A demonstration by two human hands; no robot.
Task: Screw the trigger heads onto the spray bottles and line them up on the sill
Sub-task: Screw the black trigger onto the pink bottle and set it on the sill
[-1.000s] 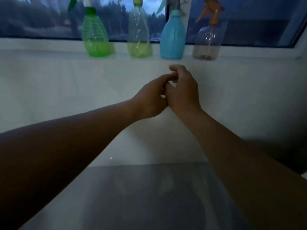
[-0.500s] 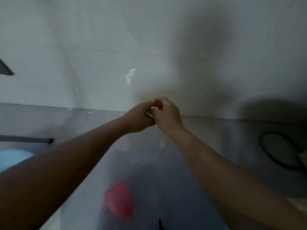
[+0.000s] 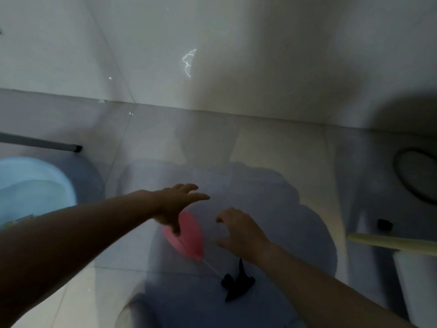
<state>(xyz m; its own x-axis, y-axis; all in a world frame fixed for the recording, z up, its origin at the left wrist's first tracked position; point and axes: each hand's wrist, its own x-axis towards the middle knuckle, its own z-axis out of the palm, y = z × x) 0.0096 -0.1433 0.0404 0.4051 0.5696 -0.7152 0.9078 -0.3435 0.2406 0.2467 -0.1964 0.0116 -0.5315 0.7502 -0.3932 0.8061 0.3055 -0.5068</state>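
Observation:
A pink spray bottle (image 3: 189, 237) lies on its side on the tiled floor, low in the middle of the view. A black trigger head (image 3: 236, 284) with a thin dip tube lies just below and right of it, the tube pointing toward the bottle. My left hand (image 3: 176, 204) hovers over the bottle's upper end with fingers spread and empty. My right hand (image 3: 241, 232) is just right of the bottle, fingers curled loosely and apart, holding nothing. The sill and the other bottles are out of view.
A light blue basin (image 3: 30, 185) sits at the left edge. A dark bar (image 3: 40, 143) runs above it. A dark ring (image 3: 416, 176) lies on the floor at the right, near a pale pipe (image 3: 390, 242) and a small black cap (image 3: 385, 224). The tiled wall rises behind.
The view has swung down from the sill with its bottles to the floor. My hands, clasped together before, have parted and dropped toward the pink bottle.

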